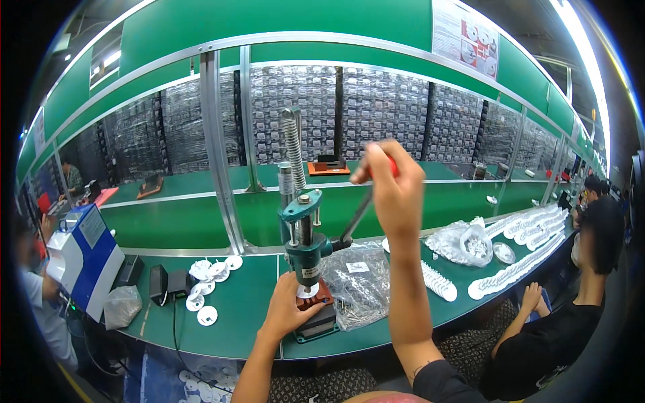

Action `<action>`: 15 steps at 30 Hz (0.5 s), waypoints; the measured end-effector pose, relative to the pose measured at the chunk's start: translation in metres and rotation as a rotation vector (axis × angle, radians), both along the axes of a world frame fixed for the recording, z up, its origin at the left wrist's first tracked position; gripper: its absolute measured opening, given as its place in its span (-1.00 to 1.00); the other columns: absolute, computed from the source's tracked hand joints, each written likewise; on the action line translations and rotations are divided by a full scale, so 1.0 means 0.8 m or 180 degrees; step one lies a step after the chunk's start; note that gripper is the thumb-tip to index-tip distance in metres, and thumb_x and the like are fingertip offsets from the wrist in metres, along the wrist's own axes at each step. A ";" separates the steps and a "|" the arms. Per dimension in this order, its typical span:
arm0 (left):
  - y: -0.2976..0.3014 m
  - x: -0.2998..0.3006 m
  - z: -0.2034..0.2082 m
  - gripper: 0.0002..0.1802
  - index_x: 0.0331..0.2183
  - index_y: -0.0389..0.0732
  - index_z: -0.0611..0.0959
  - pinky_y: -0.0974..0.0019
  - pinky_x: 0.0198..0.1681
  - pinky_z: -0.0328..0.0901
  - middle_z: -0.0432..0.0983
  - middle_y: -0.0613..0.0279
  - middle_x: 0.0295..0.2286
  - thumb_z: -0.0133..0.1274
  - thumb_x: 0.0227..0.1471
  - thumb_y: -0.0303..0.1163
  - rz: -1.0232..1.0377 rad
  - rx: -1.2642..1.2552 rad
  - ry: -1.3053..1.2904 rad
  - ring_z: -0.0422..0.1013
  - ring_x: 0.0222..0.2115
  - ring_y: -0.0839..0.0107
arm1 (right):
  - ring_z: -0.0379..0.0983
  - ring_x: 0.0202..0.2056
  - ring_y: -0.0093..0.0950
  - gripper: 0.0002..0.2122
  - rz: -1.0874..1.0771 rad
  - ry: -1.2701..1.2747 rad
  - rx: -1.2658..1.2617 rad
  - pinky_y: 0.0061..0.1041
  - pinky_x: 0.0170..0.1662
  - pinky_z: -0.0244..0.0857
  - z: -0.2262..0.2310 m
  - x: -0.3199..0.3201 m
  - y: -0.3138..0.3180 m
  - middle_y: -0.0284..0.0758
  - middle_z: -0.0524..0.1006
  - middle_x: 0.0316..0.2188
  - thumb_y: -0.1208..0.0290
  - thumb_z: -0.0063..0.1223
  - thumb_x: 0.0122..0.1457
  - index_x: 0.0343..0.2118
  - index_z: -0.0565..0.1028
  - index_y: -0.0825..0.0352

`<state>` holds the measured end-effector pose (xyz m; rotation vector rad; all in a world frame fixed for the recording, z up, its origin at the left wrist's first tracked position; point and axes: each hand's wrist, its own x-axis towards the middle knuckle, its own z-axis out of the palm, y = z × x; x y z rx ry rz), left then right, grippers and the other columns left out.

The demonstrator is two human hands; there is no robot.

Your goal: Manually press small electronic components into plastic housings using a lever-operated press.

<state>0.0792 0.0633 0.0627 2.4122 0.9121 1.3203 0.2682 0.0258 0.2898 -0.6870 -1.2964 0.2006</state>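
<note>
A green hand press (306, 258) with a tall coil spring (290, 148) stands at the table's middle. My right hand (393, 185) is raised, closed round the red knob at the end of the press lever (358, 215); motion blurs it a little. Low at the press, my left hand (285, 310) holds a white disc (308, 291) on the reddish-brown fixture (324, 293), under the ram. Its thumb lies along the fixture's front and its other fingers are partly hidden. Against the press's right side lies a clear bag of thin metal pins (359, 285).
Loose white discs (207, 316) and black power adapters (158, 283) lie left, by a blue-white machine (84, 258). Rows of white discs (517, 265) and an open bag of small white parts (474, 245) are right. A person in black (571, 316) sits there.
</note>
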 end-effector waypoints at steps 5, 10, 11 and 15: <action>0.019 -0.007 -0.006 -0.25 0.02 -0.26 0.46 0.02 0.11 0.22 0.44 -0.05 -0.07 0.36 -0.26 -0.30 -0.0105 -0.0087 -0.0018 0.30 0.00 -0.09 | 0.50 -0.38 -0.34 -0.69 -0.0354 0.0256 0.1363 -0.31 -0.19 0.36 -0.148 0.004 -0.071 -0.17 0.54 -0.51 0.39 -0.30 0.30 -0.49 0.46 0.40; 0.024 0.008 -0.016 -0.11 0.11 -0.29 0.38 0.04 0.11 0.22 0.38 -0.11 -0.03 0.37 -0.31 -0.36 -0.0022 -0.0635 -0.0129 0.31 0.00 -0.11 | 0.42 -0.48 -0.32 -0.59 -0.0508 0.0379 0.1497 -0.19 -0.21 0.31 -0.230 0.001 -0.105 -0.21 0.48 -0.62 0.28 -0.41 0.32 -0.64 0.34 0.31; 0.028 0.010 -0.025 -0.06 0.14 -0.29 0.35 0.05 0.13 0.22 0.36 -0.12 0.00 0.38 -0.32 -0.39 -0.0011 -0.0659 -0.0397 0.31 0.03 -0.10 | 0.39 -0.50 -0.33 -0.58 -0.0475 0.0405 0.1554 -0.22 -0.23 0.30 -0.219 0.001 -0.103 -0.23 0.45 -0.66 0.27 -0.40 0.32 -0.67 0.31 0.30; 0.018 -0.008 -0.045 -0.11 0.14 -0.31 0.37 0.13 0.15 0.24 0.37 -0.10 0.05 0.36 -0.28 -0.48 0.0390 -0.0269 -0.0521 0.33 0.09 -0.02 | 0.25 0.21 -0.15 -0.45 0.0489 0.0168 0.1161 -0.19 0.31 0.00 -0.133 0.000 -0.070 0.03 0.30 0.18 0.16 -0.18 0.27 0.17 0.26 0.54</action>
